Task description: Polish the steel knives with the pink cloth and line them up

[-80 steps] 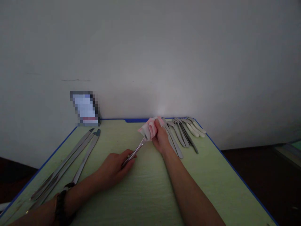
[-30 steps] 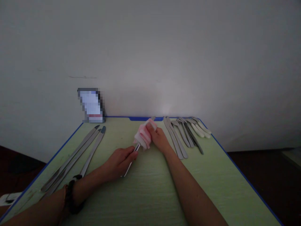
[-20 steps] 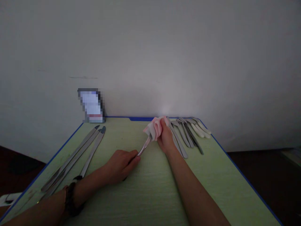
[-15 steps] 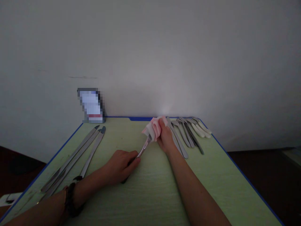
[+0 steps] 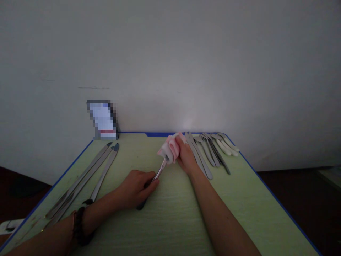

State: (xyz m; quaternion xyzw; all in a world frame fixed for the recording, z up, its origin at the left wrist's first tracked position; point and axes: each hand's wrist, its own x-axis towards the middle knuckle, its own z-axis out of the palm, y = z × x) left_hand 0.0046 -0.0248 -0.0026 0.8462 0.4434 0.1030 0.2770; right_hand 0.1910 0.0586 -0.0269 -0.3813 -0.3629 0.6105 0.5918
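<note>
2 hands meet on 1 utensil [image 5: 160, 171] over the middle of the green table [image 5: 170, 220]. The left hand [image 5: 137, 188] is curled around it toward its near end, thumb and fingers closed on the metal, with a dark tip poking out below the fist. The right hand [image 5: 185, 154] is clenched on a pink and white cloth [image 5: 169, 148], bunched around the far end. That end is hidden, so I cannot tell what shape it has.

The utensil's long axis slants from lower left to upper right, running out of the left grip, away from the body, straight into the cloth. So the left hand is nearer the dark end and the right hand nearer the covered end; a short bare stretch shows between them. Whether the dark tip touches the table or hangs just above it, I cannot tell.

Just beside the right hand lie 2 flat pieces [image 5: 201, 159], side by side; next come several spoons [image 5: 207, 151], then white handles [image 5: 223, 146] close to the right edge. On the left, 3 knives [image 5: 100, 178] lie slanted, partly behind the left forearm. A blurred screen [image 5: 102, 119] leans at the back left corner.
</note>
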